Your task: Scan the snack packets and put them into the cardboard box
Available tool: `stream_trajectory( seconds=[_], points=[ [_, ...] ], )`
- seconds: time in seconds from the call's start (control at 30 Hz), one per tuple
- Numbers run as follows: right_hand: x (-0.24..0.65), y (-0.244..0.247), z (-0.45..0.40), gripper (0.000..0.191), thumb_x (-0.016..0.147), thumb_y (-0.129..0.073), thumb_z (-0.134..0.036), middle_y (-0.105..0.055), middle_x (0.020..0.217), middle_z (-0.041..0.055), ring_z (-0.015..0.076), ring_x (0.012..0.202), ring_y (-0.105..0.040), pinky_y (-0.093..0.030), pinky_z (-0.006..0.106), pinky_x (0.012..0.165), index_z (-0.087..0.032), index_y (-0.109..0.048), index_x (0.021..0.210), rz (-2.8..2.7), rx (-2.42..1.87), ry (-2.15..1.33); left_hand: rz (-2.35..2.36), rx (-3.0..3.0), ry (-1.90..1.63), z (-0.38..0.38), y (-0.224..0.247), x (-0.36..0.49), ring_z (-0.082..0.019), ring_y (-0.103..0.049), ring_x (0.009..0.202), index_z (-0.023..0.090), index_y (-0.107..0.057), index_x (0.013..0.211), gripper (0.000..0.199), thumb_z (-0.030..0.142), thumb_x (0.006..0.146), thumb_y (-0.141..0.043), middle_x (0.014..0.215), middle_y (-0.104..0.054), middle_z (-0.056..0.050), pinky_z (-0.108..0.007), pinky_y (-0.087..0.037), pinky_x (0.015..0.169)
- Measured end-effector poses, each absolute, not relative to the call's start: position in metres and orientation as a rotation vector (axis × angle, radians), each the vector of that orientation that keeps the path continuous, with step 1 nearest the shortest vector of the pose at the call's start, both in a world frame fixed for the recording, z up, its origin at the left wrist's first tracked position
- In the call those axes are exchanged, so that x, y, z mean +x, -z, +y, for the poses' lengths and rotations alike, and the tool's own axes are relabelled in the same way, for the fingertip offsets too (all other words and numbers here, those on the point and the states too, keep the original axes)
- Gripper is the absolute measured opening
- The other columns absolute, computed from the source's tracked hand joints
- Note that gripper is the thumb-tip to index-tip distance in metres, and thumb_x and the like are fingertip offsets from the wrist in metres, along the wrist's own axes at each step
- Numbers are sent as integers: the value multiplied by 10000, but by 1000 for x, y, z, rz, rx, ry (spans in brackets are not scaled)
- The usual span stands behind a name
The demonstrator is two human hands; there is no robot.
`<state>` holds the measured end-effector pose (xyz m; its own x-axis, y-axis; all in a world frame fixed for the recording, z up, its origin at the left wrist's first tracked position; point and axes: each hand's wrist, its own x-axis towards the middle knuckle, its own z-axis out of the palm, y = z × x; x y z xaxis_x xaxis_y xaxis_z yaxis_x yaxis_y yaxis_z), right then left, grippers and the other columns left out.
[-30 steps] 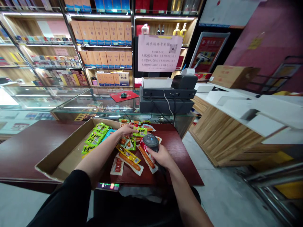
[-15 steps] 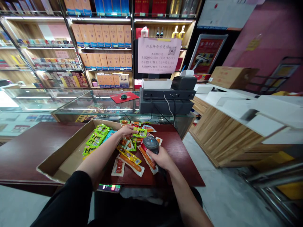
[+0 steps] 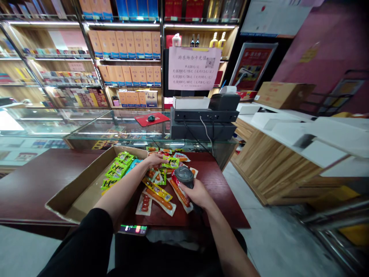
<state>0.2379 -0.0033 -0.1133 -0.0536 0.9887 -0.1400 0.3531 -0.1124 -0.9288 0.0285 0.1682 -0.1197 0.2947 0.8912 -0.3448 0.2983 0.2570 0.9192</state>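
My left hand point(image 3: 156, 159) is closed on the edge of a green snack packet point(image 3: 172, 162), above a spread of packaged sausages. In my right hand point(image 3: 198, 192) is a grey and red barcode scanner point(image 3: 184, 175), its head close to the green packet. Below the scanner lies a long sausage in a clear wrapper point(image 3: 179, 193). Nearer to me are a yellow packet point(image 3: 158, 188), another long wrapped sausage point(image 3: 160, 201) and a small pack of red sausages point(image 3: 145, 204). To the left, a shallow cardboard box point(image 3: 77, 192) holds several green packets point(image 3: 117, 170) and a blue one, partly behind my left forearm.
A dark red wooden table point(image 3: 219, 204) carries everything. A lit phone point(image 3: 133, 229) sits at its near edge. Behind stand a glass counter point(image 3: 121, 123), a cash register unit point(image 3: 203, 125) and a pink paper sign point(image 3: 193, 69). Stocked shelves rise beyond; a wooden cabinet point(image 3: 271, 165) is at right.
The small blue light seen on top of the scanner is no longer lit. Both hands hold nearly the same positions.
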Motion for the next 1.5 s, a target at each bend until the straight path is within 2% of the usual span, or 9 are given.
stream_trajectory(
  seconds=[0.17,0.3,0.47,0.63,0.8,0.93,1.07,1.37,1.5],
  points=[
    [239,111,-3,340,763,-641,-516,-586,486,-15,146,388,-570,-448,234,371,-186,-566,794,-1476,-1557,-1160,1238,1237,-602,166,110,31,-34,-429,425,123,-652,693,472,378,382,-900,516,-520,62,-173,-344,427],
    [235,110,3,336,769,-632,-518,-587,496,-13,156,389,-576,-431,236,354,-197,-536,792,-1487,-1544,-1224,1272,1217,-647,170,91,13,-35,-437,439,119,-638,652,459,349,362,-909,489,-484,72,-176,-369,452],
    [221,107,13,318,795,-613,-482,-552,470,-20,134,376,-545,-429,233,378,-205,-495,693,-1575,-1454,-1295,1327,1219,-712,167,65,-67,-27,-397,426,119,-701,800,530,365,377,-907,517,-529,55,-178,-346,432],
    [204,108,24,312,800,-604,-501,-590,521,-10,150,395,-566,-453,259,398,-201,-516,783,-1667,-1458,-1343,1523,1173,-753,136,53,-161,-36,-409,398,110,-702,749,482,334,378,-912,491,-523,43,-176,-282,390],
    [178,108,35,319,797,-605,-506,-590,534,-11,157,401,-576,-474,275,411,-199,-520,805,-1746,-1409,-1369,1645,1115,-732,104,65,-207,-46,-412,370,103,-720,788,504,364,397,-903,474,-539,23,-186,-235,371],
    [161,105,39,307,780,-624,-488,-573,509,-16,159,374,-560,-467,284,387,-204,-509,769,-1756,-1393,-1422,1752,1144,-713,96,86,-213,-48,-401,377,121,-737,823,540,380,377,-894,463,-533,44,-190,-294,403],
    [155,107,41,310,762,-644,-480,-573,490,-15,157,359,-549,-445,279,371,-210,-496,725,-1755,-1366,-1410,1836,1277,-695,97,95,-214,-58,-403,415,122,-746,763,465,370,393,-879,479,-550,36,-200,-322,435],
    [165,103,42,292,785,-621,-470,-577,521,-22,154,383,-562,-479,281,397,-198,-531,834,-1752,-1375,-1393,1941,1567,-745,121,75,-204,-165,-606,654,163,-769,761,360,263,423,-841,637,-678,-14,-228,-417,614],
    [184,97,37,266,797,-611,-450,-597,522,-11,161,416,-588,-467,262,408,-194,-541,822,-1731,-1402,-1333,1877,1747,-717,142,69,-163,-175,-613,658,142,-770,792,347,297,487,-826,654,-682,-31,-234,-417,610]
  ],
)
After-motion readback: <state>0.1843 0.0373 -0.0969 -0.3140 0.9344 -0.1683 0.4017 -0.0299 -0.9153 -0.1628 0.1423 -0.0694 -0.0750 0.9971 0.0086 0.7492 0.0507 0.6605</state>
